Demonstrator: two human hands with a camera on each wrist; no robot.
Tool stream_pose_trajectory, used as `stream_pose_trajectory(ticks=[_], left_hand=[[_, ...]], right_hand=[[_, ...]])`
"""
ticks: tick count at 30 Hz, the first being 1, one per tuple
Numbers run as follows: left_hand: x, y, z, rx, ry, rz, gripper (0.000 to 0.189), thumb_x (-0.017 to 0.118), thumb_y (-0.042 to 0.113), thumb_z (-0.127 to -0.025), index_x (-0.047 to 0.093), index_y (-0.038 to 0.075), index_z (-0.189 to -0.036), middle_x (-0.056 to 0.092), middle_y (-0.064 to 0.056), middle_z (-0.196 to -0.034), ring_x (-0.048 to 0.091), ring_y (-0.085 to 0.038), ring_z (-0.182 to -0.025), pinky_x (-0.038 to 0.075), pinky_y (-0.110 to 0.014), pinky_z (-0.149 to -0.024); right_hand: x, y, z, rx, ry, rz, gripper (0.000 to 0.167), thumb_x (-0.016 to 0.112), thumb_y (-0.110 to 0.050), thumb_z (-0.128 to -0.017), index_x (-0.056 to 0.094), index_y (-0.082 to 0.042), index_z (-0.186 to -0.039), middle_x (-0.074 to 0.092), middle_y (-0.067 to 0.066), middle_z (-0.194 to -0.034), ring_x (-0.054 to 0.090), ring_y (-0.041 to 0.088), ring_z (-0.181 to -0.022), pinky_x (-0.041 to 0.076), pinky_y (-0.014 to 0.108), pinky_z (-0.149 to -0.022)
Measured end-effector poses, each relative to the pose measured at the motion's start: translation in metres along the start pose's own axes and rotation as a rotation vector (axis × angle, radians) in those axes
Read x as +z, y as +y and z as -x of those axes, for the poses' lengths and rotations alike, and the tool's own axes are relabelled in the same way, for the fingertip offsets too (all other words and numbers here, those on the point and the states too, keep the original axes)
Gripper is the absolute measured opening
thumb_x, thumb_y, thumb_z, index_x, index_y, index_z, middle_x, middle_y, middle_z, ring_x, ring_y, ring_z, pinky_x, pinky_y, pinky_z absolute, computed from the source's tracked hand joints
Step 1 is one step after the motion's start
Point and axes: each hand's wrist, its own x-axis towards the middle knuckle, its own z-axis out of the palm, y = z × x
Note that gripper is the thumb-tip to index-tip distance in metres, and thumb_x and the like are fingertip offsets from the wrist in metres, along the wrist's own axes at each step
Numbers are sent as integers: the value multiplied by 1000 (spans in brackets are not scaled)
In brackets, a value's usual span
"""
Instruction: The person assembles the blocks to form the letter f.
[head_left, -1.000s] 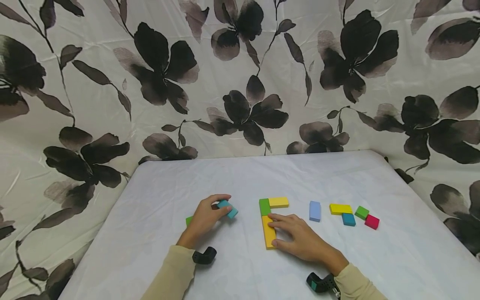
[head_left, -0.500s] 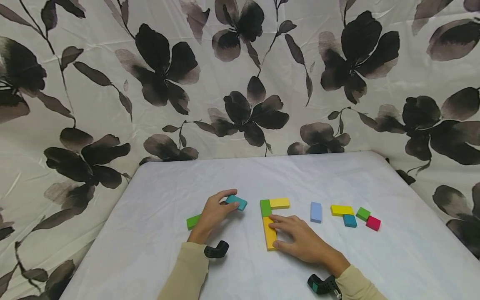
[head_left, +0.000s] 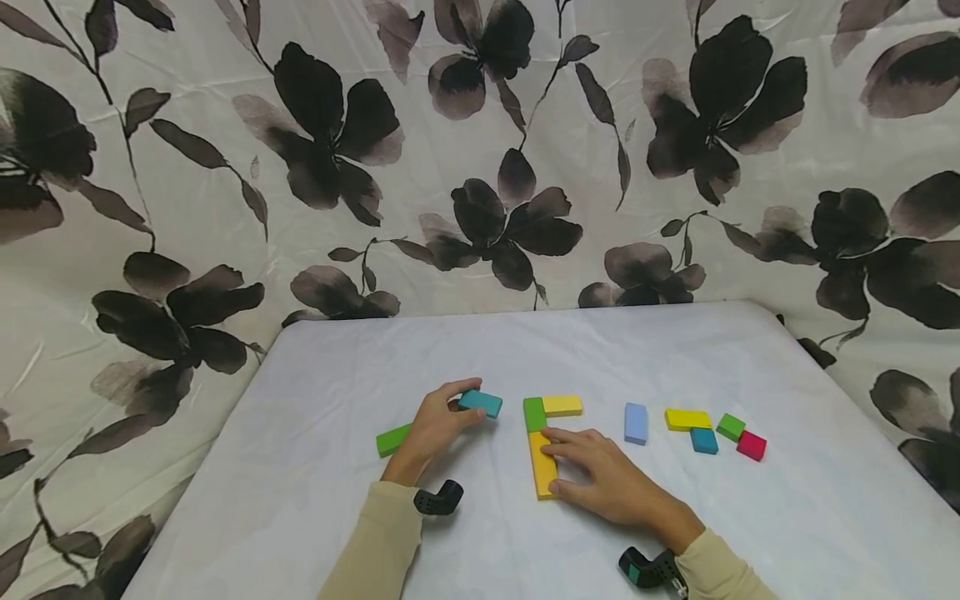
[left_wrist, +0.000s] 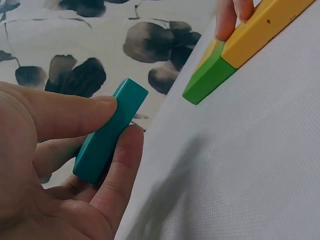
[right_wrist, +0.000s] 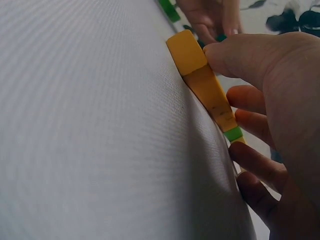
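My left hand pinches a teal rectangular block between thumb and fingers, with its shadow on the cloth below. In the left wrist view, the teal block is tilted and apart from the cloth. My right hand touches the right side of a long orange-yellow block lying flat, its fingers near the far end and its thumb near the near end. A green block adjoins that block's far end, and a yellow block extends right from the green one.
Another green block lies left, partly behind my left hand. To the right are a light blue block, a yellow block touching a blue one, a small green block and a red block. White cloth covers the table.
My left hand has moved right with the teal block, toward the green and yellow blocks, uncovering more of the green block at left. My right hand stays on the orange-yellow block.
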Motion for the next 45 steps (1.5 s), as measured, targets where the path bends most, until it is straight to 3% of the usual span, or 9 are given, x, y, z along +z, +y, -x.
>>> stream_pose_trajectory(ticks=[8, 18, 30, 37, 40, 45], left_hand=[[5, 4, -3, -13, -1, -61, 52, 76, 12, -89, 63, 21, -138, 52, -3, -142, 55, -24, -111, 48, -41, -96], [14, 7, -7, -9, -2, -167, 48, 76, 15, -89, 65, 21, -136, 54, -5, -137, 51, -26, -123, 44, -46, -105], [26, 8, -12, -27, 7, -259, 34, 77, 19, -89, 72, 21, -122, 56, -6, -130, 53, -26, -114, 45, -46, -104], [25, 8, -12, -40, 7, -282, 32, 77, 22, -89, 71, 22, -120, 56, -6, -130, 53, -27, -110, 48, -44, -100], [25, 7, -13, -27, 3, -316, 32, 78, 22, -89, 71, 21, -120, 57, -6, -129, 53, -26, -112, 47, -45, -102], [23, 4, -15, 50, -17, -389, 31, 78, 20, -89, 71, 16, -119, 60, -6, -125, 55, -24, -114, 45, -45, -106]], right_hand=[[-2, 1, 0, 2, 13, 3, 51, 68, -44, -95, 61, -22, -140, 38, -15, -156, 40, 15, -135, 38, 50, -109], [-5, 1, -1, -12, 21, 14, 52, 68, -44, -95, 59, -22, -141, 38, -13, -157, 40, 15, -135, 38, 50, -109], [-6, 4, -1, -44, 33, 19, 54, 64, -48, -96, 59, -20, -142, 39, -11, -157, 41, 18, -135, 38, 52, -107], [-3, 4, -1, -49, 25, -6, 53, 67, -46, -96, 59, -20, -142, 39, -11, -157, 40, 15, -135, 38, 51, -108], [-1, 4, -1, -41, 17, -14, 54, 67, -46, -95, 59, -20, -142, 38, -13, -157, 40, 14, -135, 37, 50, -108], [1, 3, -1, -34, 13, -22, 55, 67, -47, -95, 59, -21, -142, 38, -14, -157, 39, 14, -135, 37, 51, -109]])
